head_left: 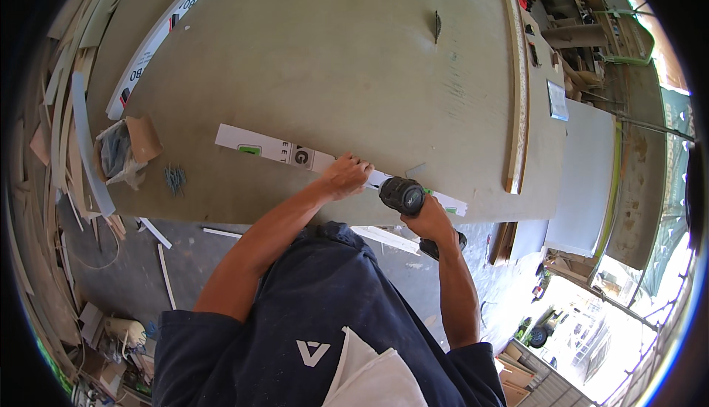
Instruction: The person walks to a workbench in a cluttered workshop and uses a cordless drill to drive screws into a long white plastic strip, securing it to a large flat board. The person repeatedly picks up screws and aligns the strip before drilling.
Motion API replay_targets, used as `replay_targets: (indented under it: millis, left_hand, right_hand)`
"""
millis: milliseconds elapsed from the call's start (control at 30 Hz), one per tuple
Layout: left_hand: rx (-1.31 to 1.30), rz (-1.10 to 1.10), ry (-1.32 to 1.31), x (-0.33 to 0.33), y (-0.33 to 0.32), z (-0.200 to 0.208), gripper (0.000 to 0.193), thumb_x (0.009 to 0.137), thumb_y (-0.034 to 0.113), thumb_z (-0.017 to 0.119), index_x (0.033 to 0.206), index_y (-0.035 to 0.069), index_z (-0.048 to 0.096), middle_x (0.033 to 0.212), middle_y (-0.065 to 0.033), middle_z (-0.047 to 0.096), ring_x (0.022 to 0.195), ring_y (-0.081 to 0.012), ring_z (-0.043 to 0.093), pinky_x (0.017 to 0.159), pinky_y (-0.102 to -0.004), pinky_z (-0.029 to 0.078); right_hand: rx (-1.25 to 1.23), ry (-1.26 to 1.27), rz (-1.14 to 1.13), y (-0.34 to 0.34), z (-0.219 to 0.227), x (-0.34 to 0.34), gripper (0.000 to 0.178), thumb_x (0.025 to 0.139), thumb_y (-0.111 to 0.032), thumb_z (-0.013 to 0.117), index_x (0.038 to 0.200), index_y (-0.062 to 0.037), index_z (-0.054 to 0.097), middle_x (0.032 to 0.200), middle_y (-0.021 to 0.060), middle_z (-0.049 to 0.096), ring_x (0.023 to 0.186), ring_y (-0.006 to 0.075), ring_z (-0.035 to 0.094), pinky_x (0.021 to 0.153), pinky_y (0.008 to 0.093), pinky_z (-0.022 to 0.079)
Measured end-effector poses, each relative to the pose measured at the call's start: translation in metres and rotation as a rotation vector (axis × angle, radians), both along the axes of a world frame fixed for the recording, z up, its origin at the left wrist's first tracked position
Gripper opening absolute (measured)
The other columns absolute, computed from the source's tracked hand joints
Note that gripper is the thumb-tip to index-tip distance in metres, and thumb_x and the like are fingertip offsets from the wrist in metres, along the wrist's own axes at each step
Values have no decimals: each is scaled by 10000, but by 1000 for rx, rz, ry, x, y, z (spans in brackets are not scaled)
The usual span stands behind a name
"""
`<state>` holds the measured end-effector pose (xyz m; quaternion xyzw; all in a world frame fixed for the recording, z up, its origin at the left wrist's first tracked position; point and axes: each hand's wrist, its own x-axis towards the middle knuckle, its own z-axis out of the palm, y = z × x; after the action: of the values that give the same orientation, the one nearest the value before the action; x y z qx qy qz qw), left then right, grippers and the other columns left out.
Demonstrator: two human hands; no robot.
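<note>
Near the front edge of the large worktable (310,60) lies a long white strip (269,148) with dark printing and green patches. My left hand (347,176) is closed over its middle, fingers bent across the top; whether a small screw is also between the fingertips cannot be made out. Just right of those fingers, a black cordless drill (402,196) is gripped in my right hand (431,222). The drill's nose points left, low over the strip, toward my left hand. Part of the strip is hidden beneath the drill.
On the table's left are a pile of screws (174,178), an opened cardboard box (144,137) and another white printed strip (159,45). A long wooden strip (517,97) lies at the right. Stacked offcuts (63,111) line the left side. White scraps (164,274) litter the floor.
</note>
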<state>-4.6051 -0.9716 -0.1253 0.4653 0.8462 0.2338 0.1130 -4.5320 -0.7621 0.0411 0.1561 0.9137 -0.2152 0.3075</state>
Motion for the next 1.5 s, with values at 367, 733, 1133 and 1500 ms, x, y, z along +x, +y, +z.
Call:
replay_targets:
  millis: [367, 733, 1133, 1500]
  left_hand:
    - [-9, 0, 3, -1, 0, 3, 421, 845, 247, 729, 1191, 26, 634, 1134, -123, 705, 1093, -284, 669, 989, -421, 461]
    - [-82, -24, -31, -1, 1, 3, 545, 857, 327, 765, 1267, 12, 594, 1158, -136, 684, 1125, -299, 646, 991, -423, 449]
    - [-6, -7, -33, 0, 3, 0, 521, 833, 289, 776, 1239, 14, 599, 1183, -137, 667, 1158, -303, 623, 1034, -433, 428]
    - [-52, -26, -45, -4, -2, 14, 536, 859, 317, 743, 1267, 3, 594, 1269, -147, 644, 1202, -301, 617, 1044, -433, 431]
  right_hand:
    - [56, -48, 9, -6, 1, -3, 376, 701, -199, 808, 989, 32, 737, 969, 273, 735, 969, 426, 714, 887, 478, 559]
    - [46, -36, 12, 0, -17, 4, 429, 701, -230, 821, 1017, 41, 717, 1025, 283, 724, 1013, 434, 699, 921, 486, 549]
    - [118, 21, 70, 15, -36, 19, 440, 703, -178, 815, 1096, -9, 710, 946, 226, 745, 944, 395, 728, 845, 456, 574]
    - [161, -1, 149, 9, -16, -3, 390, 690, -210, 829, 996, 9, 727, 950, 244, 738, 939, 417, 715, 840, 477, 560]
